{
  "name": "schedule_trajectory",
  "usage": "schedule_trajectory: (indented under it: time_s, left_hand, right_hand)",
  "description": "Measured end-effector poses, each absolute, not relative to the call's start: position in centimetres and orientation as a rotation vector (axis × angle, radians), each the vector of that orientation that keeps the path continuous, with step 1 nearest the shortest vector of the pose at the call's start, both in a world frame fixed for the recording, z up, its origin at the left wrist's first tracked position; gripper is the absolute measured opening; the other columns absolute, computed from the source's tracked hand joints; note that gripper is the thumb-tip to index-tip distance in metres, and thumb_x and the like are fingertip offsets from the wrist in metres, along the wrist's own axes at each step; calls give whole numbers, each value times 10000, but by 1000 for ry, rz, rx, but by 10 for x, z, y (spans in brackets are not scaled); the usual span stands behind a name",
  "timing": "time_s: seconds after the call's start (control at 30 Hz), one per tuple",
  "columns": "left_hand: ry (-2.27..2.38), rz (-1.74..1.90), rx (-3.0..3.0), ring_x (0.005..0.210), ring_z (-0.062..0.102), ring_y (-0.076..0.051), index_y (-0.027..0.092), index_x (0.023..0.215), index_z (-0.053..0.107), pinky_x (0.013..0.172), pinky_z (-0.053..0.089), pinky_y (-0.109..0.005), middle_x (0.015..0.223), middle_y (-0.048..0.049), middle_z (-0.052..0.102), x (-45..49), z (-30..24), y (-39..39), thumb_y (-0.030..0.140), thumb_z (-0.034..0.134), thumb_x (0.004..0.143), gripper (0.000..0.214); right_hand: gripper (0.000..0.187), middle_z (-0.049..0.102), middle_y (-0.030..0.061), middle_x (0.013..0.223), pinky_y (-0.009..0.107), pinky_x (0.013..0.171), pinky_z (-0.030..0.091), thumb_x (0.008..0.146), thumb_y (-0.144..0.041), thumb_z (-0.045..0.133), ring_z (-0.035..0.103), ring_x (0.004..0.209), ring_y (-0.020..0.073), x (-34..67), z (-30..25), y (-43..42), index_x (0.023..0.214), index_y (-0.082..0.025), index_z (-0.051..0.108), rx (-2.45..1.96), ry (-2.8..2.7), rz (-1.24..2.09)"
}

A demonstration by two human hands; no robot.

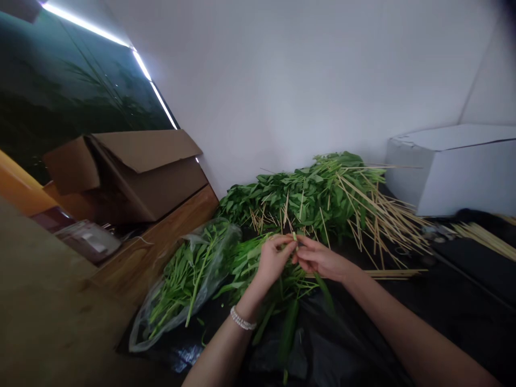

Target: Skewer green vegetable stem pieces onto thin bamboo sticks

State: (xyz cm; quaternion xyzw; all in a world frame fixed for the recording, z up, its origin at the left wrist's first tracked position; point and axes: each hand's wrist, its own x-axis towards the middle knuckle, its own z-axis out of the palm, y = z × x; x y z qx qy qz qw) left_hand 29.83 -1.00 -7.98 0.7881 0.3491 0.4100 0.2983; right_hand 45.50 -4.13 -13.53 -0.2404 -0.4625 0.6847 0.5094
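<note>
Fingertips of my left hand [274,259] and my right hand [321,260] meet in a pinch around a short pale-green stem [294,236]. Long green leaves [288,328] hang beneath my hands; whether they belong to that stem I cannot tell. Just behind and left of my left hand lie loose leafy green vegetables [244,260]. Farther left, more leafy stems [197,269] rest in a clear plastic bag [139,333]. Beyond my hands, a long heap of leafy greens [290,188] runs along the wall, with thin wooden sticks [387,220] poking out, mostly at its right end.
Black plastic sheeting [342,333] covers the surface under my hands. An open cardboard box [161,183] stands at the left above a wooden board [161,236]. A white box [463,166] is at the right, near more sticks [484,239]. A pale wall [274,80] rises behind.
</note>
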Motion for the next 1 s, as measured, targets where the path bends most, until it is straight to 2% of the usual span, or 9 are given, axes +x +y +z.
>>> schedule_trajectory:
  time_s: [0.2,0.33,0.4,0.47,0.53,0.67,0.77,0.9,1.0]
  left_hand:
    - [755,1099,1360,693,598,-121,176,768,573,655,446,-220,764,-15,664,264,-50,-38,376,606,833,213]
    - [862,748,1436,483,473,-69,159,795,651,485,350,-164,566,23,571,184,-24,-68,418,670,794,259]
    - [922,378,1561,500,522,-102,143,812,719,496,388,-190,562,-12,599,138,-14,-85,461,706,746,326]
    - [970,71,1608,601,616,-181,155,871,761,553,459,-251,676,-69,683,98,-9,-99,487,734,694,377]
    - [1203,105,1732,760,653,-230,192,918,768,684,487,-291,828,-88,731,69,-8,-105,461,691,740,331]
    - [1884,426,2000,710,645,-231,197,806,750,651,456,-275,729,-51,718,43,-26,-90,504,557,804,363]
    - [2284,363,2087,835,662,-252,213,869,731,715,441,-285,873,-70,740,44,-49,-73,477,511,831,345]
    - [2342,9,2064,843,667,-257,225,818,720,671,425,-280,865,-73,738,52,-66,-64,452,528,820,297]
    - [2263,9,2095,860,667,-230,230,845,712,702,424,-267,889,-48,740,51,-68,-63,328,525,815,214]
  right_hand:
    - [613,647,-6,765,194,466,322,762,-307,720,478,518,61,457,-135,-42,1327,-249,488,-670,-1195,1662]
    - [521,667,23,852,195,487,350,756,-347,724,517,584,69,462,-146,-36,1242,-231,574,-736,-1134,1668]
    - [507,673,30,879,198,504,372,745,-353,735,528,604,74,463,-153,-32,1217,-230,594,-753,-1110,1673]
    - [495,673,32,887,205,526,395,741,-364,739,533,615,79,464,-157,-30,1199,-230,607,-776,-1085,1683]
    - [472,673,31,889,209,542,409,742,-367,736,536,624,82,464,-160,-30,1180,-235,620,-797,-1070,1692]
    - [449,679,44,891,232,554,430,734,-374,731,553,633,100,462,-157,-33,1151,-233,641,-854,-1105,1653]
    - [471,683,59,888,247,551,439,723,-399,733,568,633,114,461,-155,-35,1150,-220,647,-879,-1143,1612]
    - [456,678,46,878,226,541,422,725,-391,734,558,636,99,462,-154,-35,1143,-230,649,-875,-1118,1629]
    - [441,676,39,878,222,543,412,733,-390,722,552,641,95,460,-154,-35,1137,-228,648,-894,-1151,1609]
